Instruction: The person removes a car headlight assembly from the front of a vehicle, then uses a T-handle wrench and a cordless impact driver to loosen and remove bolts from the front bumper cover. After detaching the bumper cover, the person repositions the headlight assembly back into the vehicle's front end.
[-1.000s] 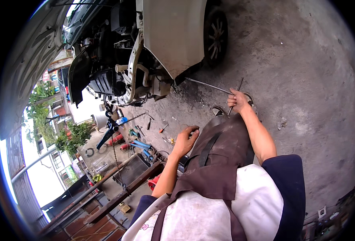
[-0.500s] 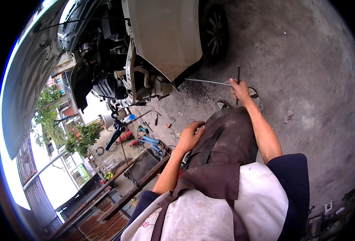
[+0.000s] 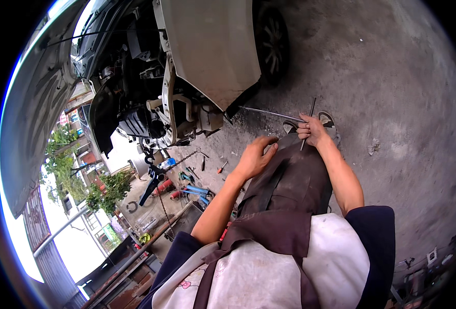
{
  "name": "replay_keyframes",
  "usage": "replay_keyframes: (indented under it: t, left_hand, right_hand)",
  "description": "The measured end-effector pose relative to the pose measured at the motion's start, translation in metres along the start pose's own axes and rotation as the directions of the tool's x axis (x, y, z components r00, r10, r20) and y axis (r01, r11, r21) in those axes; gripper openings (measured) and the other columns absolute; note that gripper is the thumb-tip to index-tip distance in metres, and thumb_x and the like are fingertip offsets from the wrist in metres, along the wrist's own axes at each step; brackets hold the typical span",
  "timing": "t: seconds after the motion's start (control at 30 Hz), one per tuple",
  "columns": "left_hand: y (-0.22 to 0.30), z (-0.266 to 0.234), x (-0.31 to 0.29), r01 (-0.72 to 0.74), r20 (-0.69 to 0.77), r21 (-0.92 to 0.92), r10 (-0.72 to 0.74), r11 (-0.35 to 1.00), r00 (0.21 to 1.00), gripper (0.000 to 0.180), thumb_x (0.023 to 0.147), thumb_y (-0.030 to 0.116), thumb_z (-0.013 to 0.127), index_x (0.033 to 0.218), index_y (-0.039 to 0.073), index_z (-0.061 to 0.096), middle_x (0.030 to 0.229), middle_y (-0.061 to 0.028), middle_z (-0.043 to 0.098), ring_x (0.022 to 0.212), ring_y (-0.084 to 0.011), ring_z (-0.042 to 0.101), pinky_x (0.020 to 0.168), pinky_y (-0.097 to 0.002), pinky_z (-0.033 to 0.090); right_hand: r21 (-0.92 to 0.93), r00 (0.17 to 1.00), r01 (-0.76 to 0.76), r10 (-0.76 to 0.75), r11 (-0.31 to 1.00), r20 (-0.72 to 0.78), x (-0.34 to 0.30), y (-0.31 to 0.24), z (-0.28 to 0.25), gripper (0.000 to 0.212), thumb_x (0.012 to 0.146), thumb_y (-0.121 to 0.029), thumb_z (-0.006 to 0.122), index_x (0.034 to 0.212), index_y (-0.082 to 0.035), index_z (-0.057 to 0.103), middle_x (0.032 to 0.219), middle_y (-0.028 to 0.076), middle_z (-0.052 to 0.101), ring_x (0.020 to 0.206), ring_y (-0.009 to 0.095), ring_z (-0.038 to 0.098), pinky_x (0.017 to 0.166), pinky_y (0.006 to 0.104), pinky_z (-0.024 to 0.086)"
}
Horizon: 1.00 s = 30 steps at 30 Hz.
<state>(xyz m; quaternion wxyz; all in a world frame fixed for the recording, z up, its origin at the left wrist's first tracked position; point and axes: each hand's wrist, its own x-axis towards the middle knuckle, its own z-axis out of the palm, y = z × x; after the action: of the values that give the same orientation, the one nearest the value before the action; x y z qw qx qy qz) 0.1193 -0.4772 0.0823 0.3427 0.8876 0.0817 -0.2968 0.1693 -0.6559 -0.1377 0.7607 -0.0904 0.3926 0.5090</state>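
My right hand [image 3: 313, 130] is wrapped round a long metal T-handle bar [image 3: 274, 113]. Its crosspiece sticks out above and below my fist. The slim shaft runs left toward the lower corner of a pale car fender [image 3: 215, 46], and its far tip is hard to make out there. Over the left side of my brown apron [image 3: 284, 185] is my left hand [image 3: 257, 157], empty, with fingers loosely bent and the thumb apart. Whether it touches the apron I cannot tell.
The car's front end [image 3: 140, 118] is stripped, its hood raised at left, and a wheel [image 3: 273, 41] stands beyond the fender. A chain [image 3: 181, 160] hangs below the front. Hand tools, including an orange-handled screwdriver [image 3: 222, 167], and blue-and-red jack-like equipment [image 3: 197, 193] lie on the concrete floor.
My right hand has come slightly nearer and to the right with the T-handle bar, whose crosspiece is now more slanted. My left hand has risen forward and right over the apron.
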Motion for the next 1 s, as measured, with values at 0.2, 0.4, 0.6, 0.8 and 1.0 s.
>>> replay_keyframes:
  t: [0.2, 0.4, 0.6, 0.8, 1.0]
  left_hand:
    - [-0.002, -0.001, 0.03, 0.016, -0.045, -0.262, -0.028, 0.965, 0.999, 0.03, 0.097, 0.023, 0.058, 0.116, -0.001, 0.064, 0.11, -0.0167, 0.067, 0.1, -0.0266, 0.065, 0.084, -0.0349, 0.051]
    - [0.026, 0.033, 0.111, -0.03, -0.173, -0.269, -0.018, 0.963, 0.985, 0.057, 0.095, 0.038, 0.055, 0.129, -0.009, 0.052, 0.121, -0.0301, 0.06, 0.111, -0.0417, 0.061, 0.093, -0.0463, 0.048]
    - [0.022, 0.095, 0.161, 0.2, 0.129, -0.401, -0.161, 0.894, 0.979, 0.064, 0.091, 0.04, 0.058, 0.123, -0.014, 0.05, 0.108, -0.035, 0.062, 0.106, -0.0456, 0.062, 0.091, -0.0489, 0.049]
    - [0.002, 0.096, 0.136, -0.044, -0.041, -0.711, 0.021, 0.702, 0.999, 0.037, 0.091, 0.035, 0.058, 0.099, 0.0, 0.067, 0.092, -0.0254, 0.068, 0.092, -0.0442, 0.066, 0.083, -0.0513, 0.05]
    - [-0.023, 0.071, 0.095, -0.41, -0.216, -0.697, 0.373, 0.588, 0.902, 0.045, 0.093, 0.044, 0.056, 0.076, 0.004, 0.062, 0.064, -0.0174, 0.06, 0.069, -0.0391, 0.062, 0.068, -0.0505, 0.046]
  right_hand:
    - [-0.012, 0.993, 0.024, -0.025, 1.0, -0.118, -0.025, 0.025, 0.035, 0.028, 0.102, -0.029, 0.048, 0.078, -0.016, 0.039, 0.054, -0.007, 0.027, 0.044, 0.006, 0.022, 0.04, 0.023, 0.019]
    - [-0.468, 0.892, 0.329, -0.433, 0.82, -0.13, -0.024, 0.049, 0.041, 0.026, 0.102, -0.038, 0.044, 0.085, -0.019, 0.052, 0.056, -0.006, 0.037, 0.041, 0.008, 0.03, 0.039, 0.0244, 0.021]
    - [-0.22, 0.876, 0.382, -0.428, 0.897, -0.221, -0.019, 0.057, 0.022, 0.033, 0.103, -0.045, 0.036, 0.115, -0.02, 0.054, 0.091, 0.0, 0.057, 0.081, 0.013, 0.057, 0.071, 0.0324, 0.049]
    - [-0.536, 0.663, 0.51, -0.704, 0.673, -0.253, -0.028, 0.067, -0.005, 0.033, 0.101, -0.039, 0.043, 0.12, -0.014, 0.051, 0.09, 0.001, 0.058, 0.077, 0.016, 0.057, 0.067, 0.0347, 0.048]
    - [-0.92, 0.608, 0.345, -0.791, 0.189, 0.065, -0.043, 0.063, 0.01, 0.033, 0.098, -0.03, 0.049, 0.122, -0.007, 0.052, 0.088, 0.005, 0.062, 0.073, 0.021, 0.059, 0.067, 0.0376, 0.048]
